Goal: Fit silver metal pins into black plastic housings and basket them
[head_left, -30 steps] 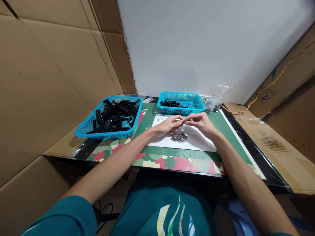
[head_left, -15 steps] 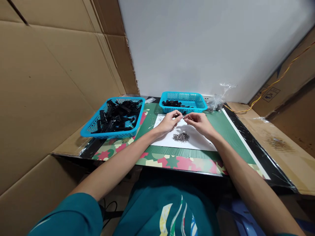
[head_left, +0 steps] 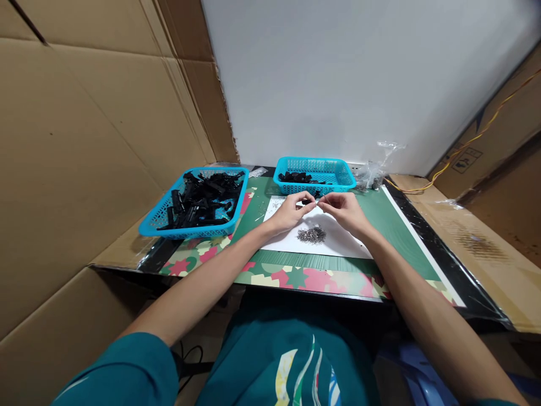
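Above the white sheet (head_left: 279, 241), both my hands meet with their fingertips almost touching. My left hand (head_left: 293, 210) is closed around a small black part (head_left: 306, 201), mostly hidden by the fingers. Thumb and forefinger of my right hand (head_left: 342, 210) are pinched against that part; whatever they hold is too small to make out. Nearer to me on the sheet lies a pile of tiny metal pins (head_left: 311, 235).
A blue basket (head_left: 190, 232) heaped with black plastic parts (head_left: 203, 194) stands at the left. Behind my hands is a second blue basket (head_left: 333, 163) with fewer black parts. Clear plastic bags (head_left: 374, 173) lie at its right. Cardboard walls (head_left: 105, 113) rise at both sides.
My right hand's fingertips have shifted slightly and come closer to the left hand's. The pile and baskets stay where they were.
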`<state>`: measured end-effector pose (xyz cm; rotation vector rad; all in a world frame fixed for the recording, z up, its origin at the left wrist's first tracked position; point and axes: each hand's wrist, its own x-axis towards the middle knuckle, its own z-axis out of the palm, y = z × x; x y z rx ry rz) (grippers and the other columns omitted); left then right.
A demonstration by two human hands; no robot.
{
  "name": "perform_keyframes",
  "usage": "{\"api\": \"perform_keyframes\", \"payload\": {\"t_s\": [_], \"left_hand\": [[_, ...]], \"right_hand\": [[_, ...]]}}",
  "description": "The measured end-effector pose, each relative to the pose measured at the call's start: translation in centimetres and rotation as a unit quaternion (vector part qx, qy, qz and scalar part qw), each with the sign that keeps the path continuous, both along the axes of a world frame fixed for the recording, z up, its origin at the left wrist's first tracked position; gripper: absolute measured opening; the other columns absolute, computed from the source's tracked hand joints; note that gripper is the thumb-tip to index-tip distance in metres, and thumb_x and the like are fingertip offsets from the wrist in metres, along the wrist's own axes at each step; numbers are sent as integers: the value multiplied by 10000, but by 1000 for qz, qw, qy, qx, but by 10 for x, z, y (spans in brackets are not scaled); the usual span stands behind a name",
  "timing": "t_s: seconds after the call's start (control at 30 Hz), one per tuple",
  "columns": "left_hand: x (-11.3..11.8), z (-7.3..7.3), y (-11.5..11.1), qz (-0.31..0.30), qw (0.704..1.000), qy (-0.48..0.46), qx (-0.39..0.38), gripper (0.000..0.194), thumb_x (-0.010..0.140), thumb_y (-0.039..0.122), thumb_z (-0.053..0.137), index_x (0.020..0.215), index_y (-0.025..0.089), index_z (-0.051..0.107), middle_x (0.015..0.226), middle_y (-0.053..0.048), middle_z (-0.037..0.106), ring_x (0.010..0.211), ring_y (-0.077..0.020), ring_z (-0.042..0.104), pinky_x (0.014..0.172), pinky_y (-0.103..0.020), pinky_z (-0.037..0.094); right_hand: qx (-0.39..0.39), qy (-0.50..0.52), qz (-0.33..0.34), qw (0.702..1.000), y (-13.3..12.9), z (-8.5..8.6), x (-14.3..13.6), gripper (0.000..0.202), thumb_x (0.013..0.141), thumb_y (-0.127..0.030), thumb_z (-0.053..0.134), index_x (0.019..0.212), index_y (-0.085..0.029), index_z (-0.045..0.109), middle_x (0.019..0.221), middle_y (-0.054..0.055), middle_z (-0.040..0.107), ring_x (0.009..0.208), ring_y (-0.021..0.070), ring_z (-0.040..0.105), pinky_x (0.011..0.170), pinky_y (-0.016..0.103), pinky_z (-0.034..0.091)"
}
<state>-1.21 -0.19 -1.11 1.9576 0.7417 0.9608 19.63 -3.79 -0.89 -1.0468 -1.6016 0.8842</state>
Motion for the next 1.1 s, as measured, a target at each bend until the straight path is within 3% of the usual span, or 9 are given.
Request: {"api": "perform_keyframes", "payload": {"t_s": [0.13, 0.23, 0.4, 0.6, 0.8, 0.93, 1.1], "left_hand": [[0, 0, -1, 0, 1000, -4, -20, 313, 995, 471, 674, 1006, 160, 711, 1020, -81, 691, 892, -171, 610, 749, -288, 493], [1, 2, -4, 15, 998, -25, -57, 327, 961, 427, 732, 1168, 174, 714, 1142, -104, 705, 802, -134, 604, 657, -252, 488], [1, 4, -7, 53, 992, -51, -99, 700, 850, 304, 869, 1503, 254, 620, 1271, -142, 719, 575, -62, 570, 478, -213, 434], [2, 7, -6, 70, 991, -75, -89, 574, 724, 309, 957, 1252, 143, 806, 1151, -149, 798, 492, -54, 543, 418, -226, 462], [3, 8, -5, 42, 990, -100, -94, 592, 656, 340, 994, 1181, 126, 825, 1081, -137, 821, 547, -88, 609, 429, -228, 518], [1, 8, -4, 22, 991, -101, -87, 590, 663, 361, 996, 1175, 126, 822, 1101, -143, 820, 521, -89, 616, 434, -247, 544], [0, 8, -5, 20, 992, -91, -82, 615, 660, 393, 1001, 1184, 128, 818, 1121, -158, 818, 558, -109, 649, 452, -253, 555]], "right_hand": [[18, -15, -7, 1000, 0, 1, 1, 299, 806, -446, 788, 820, -147, 774, 759, 68, 731, 667, 161, 583, 613, 299, 426], [64, -37, -60, 995, -1, 2, 0, 214, 791, -368, 765, 756, -159, 737, 656, 32, 667, 593, 142, 529, 569, 289, 390], [227, -138, -110, 958, -6, -2, -1, 125, 827, -244, 686, 717, -190, 711, 599, -9, 594, 557, 129, 489, 581, 287, 369], [299, -179, -87, 933, -6, -6, -7, 195, 883, -179, 657, 712, -199, 748, 625, 1, 613, 552, 127, 505, 577, 277, 387], [268, -117, -100, 951, -8, -2, -9, 182, 886, -257, 718, 734, -201, 800, 599, 4, 634, 529, 123, 471, 554, 285, 393], [205, -83, -57, 974, -8, 1, -5, 152, 858, -290, 742, 830, -186, 850, 598, 7, 643, 526, 118, 420, 520, 287, 337], [164, -88, -31, 982, -8, 2, -1, 195, 834, -311, 729, 852, -173, 865, 581, 5, 615, 539, 117, 380, 532, 296, 305]]}}
